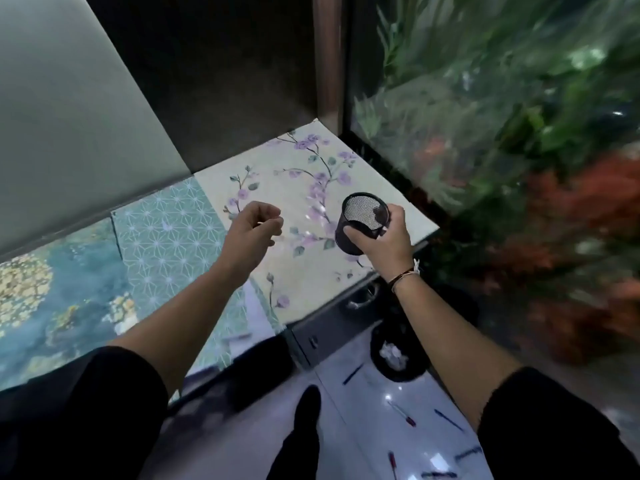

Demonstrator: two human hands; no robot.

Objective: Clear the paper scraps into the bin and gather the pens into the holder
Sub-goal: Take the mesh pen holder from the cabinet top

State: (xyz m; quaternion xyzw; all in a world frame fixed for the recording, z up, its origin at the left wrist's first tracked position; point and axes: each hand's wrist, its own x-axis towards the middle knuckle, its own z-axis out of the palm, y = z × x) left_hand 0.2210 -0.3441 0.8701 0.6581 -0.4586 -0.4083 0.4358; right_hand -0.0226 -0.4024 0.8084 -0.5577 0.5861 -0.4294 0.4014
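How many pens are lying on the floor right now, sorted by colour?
Blue or dark pens: 4
Red pens: 2
Total: 6, as far as the motion blur allows.

Black sleeves (86,393) pushed above the elbows, a thin bracelet (405,274) on the right wrist, dark shoe (306,407) below.
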